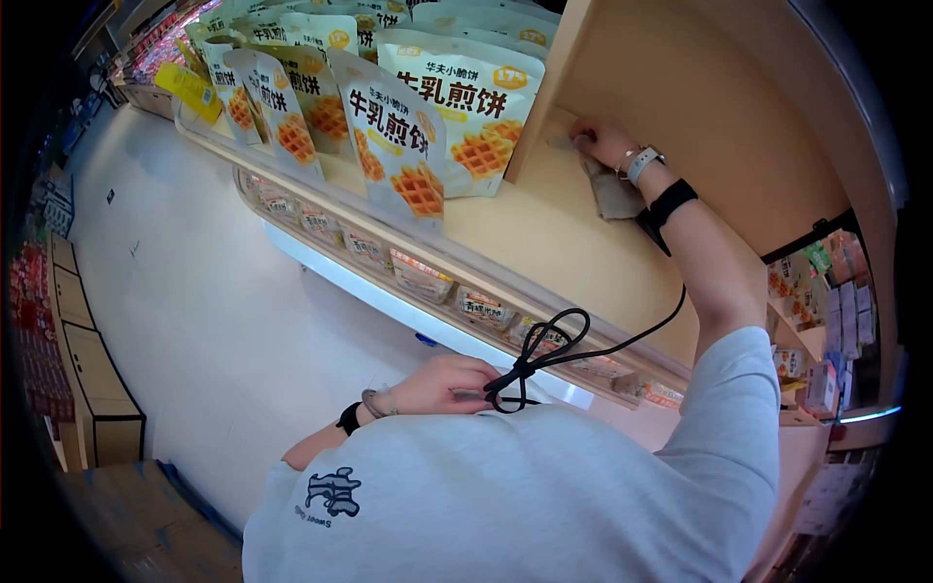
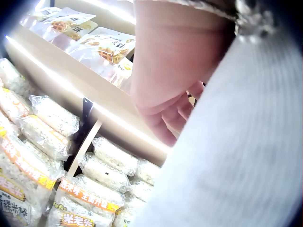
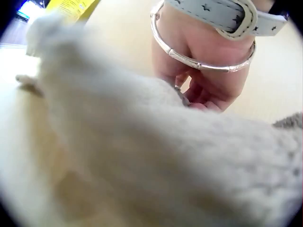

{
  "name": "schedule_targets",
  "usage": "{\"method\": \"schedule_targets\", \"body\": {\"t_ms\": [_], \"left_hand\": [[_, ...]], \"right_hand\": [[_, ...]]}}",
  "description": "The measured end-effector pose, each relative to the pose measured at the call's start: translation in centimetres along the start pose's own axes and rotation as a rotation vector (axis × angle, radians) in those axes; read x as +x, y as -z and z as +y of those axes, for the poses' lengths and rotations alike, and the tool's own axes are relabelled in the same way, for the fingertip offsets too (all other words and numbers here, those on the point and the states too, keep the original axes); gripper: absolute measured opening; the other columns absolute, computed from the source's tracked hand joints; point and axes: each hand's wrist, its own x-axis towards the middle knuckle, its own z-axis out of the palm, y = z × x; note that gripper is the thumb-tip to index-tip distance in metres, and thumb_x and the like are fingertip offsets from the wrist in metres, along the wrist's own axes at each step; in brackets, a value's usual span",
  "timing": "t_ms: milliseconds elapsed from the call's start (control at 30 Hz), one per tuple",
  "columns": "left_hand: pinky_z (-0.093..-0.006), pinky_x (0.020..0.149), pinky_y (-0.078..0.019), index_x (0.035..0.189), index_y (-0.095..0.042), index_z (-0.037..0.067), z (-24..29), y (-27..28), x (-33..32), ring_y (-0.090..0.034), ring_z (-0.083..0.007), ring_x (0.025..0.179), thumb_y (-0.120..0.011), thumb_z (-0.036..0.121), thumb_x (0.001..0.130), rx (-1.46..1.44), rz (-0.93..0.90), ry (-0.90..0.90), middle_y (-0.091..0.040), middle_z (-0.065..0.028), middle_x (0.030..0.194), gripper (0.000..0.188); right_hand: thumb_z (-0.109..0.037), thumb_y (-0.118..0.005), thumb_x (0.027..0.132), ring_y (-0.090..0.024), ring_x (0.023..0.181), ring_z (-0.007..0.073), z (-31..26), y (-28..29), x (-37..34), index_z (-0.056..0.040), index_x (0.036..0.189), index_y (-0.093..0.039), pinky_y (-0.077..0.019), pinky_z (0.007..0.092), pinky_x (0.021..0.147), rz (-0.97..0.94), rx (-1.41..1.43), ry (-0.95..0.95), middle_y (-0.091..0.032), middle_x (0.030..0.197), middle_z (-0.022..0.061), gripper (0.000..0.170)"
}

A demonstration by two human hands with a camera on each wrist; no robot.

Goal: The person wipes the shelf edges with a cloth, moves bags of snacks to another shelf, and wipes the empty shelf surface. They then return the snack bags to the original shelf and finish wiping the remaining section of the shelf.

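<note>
In the head view my right hand (image 1: 607,144) reaches into the bare shelf bay and grips a grey-beige cloth (image 1: 616,194). The cloth drapes from the fingers onto the wooden shelf. Close up in the right wrist view, the cloth (image 3: 142,137) fills most of the picture, blurred, in front of the curled fingers (image 3: 208,101). My left hand (image 1: 442,384) is held low against the front of the pale shirt, fingers loosely bent. A looped black cable (image 1: 525,369) overlaps its fingertips in the head view. The left wrist view shows the fingers (image 2: 173,118) partly hidden behind the sleeve.
Stand-up waffle snack pouches (image 1: 466,107) crowd the shelf left of an upright divider (image 1: 549,92). A clear lip (image 1: 321,189) edges the shelf. Wrapped rice snacks (image 2: 99,165) fill the tier below. A yellow packet (image 1: 190,92) lies at the far left end.
</note>
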Motion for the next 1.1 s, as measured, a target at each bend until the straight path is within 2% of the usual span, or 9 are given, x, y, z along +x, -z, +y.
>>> {"method": "schedule_targets", "body": {"t_ms": [133, 433, 533, 633, 733, 833, 867, 967, 1100], "left_hand": [[-0.0341, 0.073, -0.0475, 0.084, -0.064, 0.005, 0.0, -0.3, -0.1, -0.06, -0.0246, 0.083, -0.066, 0.003, 0.073, 0.042, 0.037, -0.002, -0.063, -0.0071, 0.089, 0.012], [-0.033, 0.07, -0.0477, 0.083, -0.065, 0.006, 0.0, -1.1, -0.2, -0.06, -0.0219, 0.079, -0.067, 0.003, 0.072, 0.053, 0.121, 0.019, -0.063, -0.0047, 0.083, 0.012], [-0.0325, 0.069, -0.0478, 0.082, -0.065, 0.007, -0.2, -1.2, -0.2, -0.059, -0.0212, 0.078, -0.067, 0.003, 0.071, 0.063, 0.131, -0.004, -0.063, -0.0037, 0.083, 0.012], [-0.0323, 0.067, -0.0478, 0.082, -0.065, 0.008, -0.1, -1.1, -0.1, -0.059, -0.0211, 0.077, -0.067, 0.004, 0.071, 0.086, 0.127, 0.008, -0.063, -0.0031, 0.083, 0.012], [-0.033, 0.064, -0.0458, 0.083, -0.063, 0.009, -0.3, -1.2, -0.1, -0.057, -0.0228, 0.074, -0.065, 0.011, 0.074, 0.092, 0.153, -0.05, -0.06, -0.0041, 0.078, 0.009], [-0.0334, 0.064, -0.0457, 0.082, -0.063, 0.009, 0.1, -1.4, 0.0, -0.057, -0.0231, 0.074, -0.065, 0.011, 0.074, 0.077, 0.159, -0.012, -0.06, -0.0043, 0.078, 0.008], [-0.0336, 0.064, -0.0457, 0.081, -0.063, 0.009, 0.1, -1.5, 0.0, -0.057, -0.0231, 0.074, -0.065, 0.011, 0.074, 0.082, 0.165, -0.009, -0.06, -0.0043, 0.078, 0.008], [-0.0338, 0.064, -0.0458, 0.081, -0.063, 0.009, 0.2, -1.5, -0.2, -0.057, -0.0232, 0.074, -0.066, 0.012, 0.073, 0.103, 0.172, 0.009, -0.06, -0.0043, 0.077, 0.009], [-0.0328, 0.065, -0.0465, 0.082, -0.064, 0.01, 0.5, -1.4, -0.3, -0.058, -0.0218, 0.075, -0.066, 0.008, 0.07, 0.127, 0.186, 0.025, -0.062, -0.0027, 0.08, 0.012]], "right_hand": [[-0.008, -0.052, 0.074, -0.06, 0.09, 0.0315, 0.4, -0.9, 3.0, -0.0114, 0.105, -0.062, -0.0455, 0.0383, 0.082, 0.247, -0.206, 0.064, -0.062, 0.096, 0.0177, 0.033], [-0.009, -0.046, 0.076, -0.058, 0.08, 0.038, -3.3, -0.6, 2.5, -0.0031, 0.095, -0.062, -0.0459, 0.0453, 0.073, -0.015, -0.369, 0.038, -0.061, 0.09, 0.021, 0.025], [-0.005, -0.047, 0.073, -0.058, 0.086, 0.0365, -4.1, -0.7, 0.6, -0.0052, 0.098, -0.061, -0.0458, 0.0432, 0.077, -0.085, -0.265, 0.081, -0.06, 0.093, 0.0199, 0.029], [-0.004, -0.046, 0.074, -0.055, 0.086, 0.0347, -5.2, -0.2, -2.4, -0.0052, 0.101, -0.061, -0.0457, 0.0388, 0.077, -0.108, -0.18, 0.328, -0.058, 0.09, 0.0174, 0.031], [-0.005, -0.048, 0.074, -0.053, 0.086, 0.0305, -7.6, 2.0, -4.9, -0.0066, 0.105, -0.06, -0.0448, 0.0333, 0.08, -0.329, 0.07, 0.373, -0.055, 0.09, 0.0146, 0.033], [-0.005, -0.052, 0.072, -0.052, 0.093, 0.0266, -6.3, 3.3, -4.8, -0.0051, 0.109, -0.059, -0.0437, 0.03, 0.082, -0.351, 0.625, 0.367, -0.055, 0.096, 0.014, 0.037], [-0.014, -0.056, 0.074, -0.054, 0.097, 0.026, -6.6, 3.4, -4.8, -0.002, 0.107, -0.059, -0.0439, 0.0312, 0.084, -0.22, 0.73, 0.274, -0.055, 0.105, 0.0165, 0.035], [-0.023, -0.057, 0.077, -0.056, 0.098, 0.029, -6.8, 2.5, -4.6, 0.0002, 0.107, -0.057, -0.0445, 0.0335, 0.084, -0.11, 0.105, 0.077, -0.053, 0.113, 0.0184, 0.038], [-0.024, -0.055, 0.081, -0.055, 0.099, 0.0332, -11.3, 1.9, -7.3, -0.0018, 0.114, -0.053, -0.0443, 0.0364, 0.086, -0.202, -0.075, 0.337, -0.052, 0.117, 0.0172, 0.04]]}}
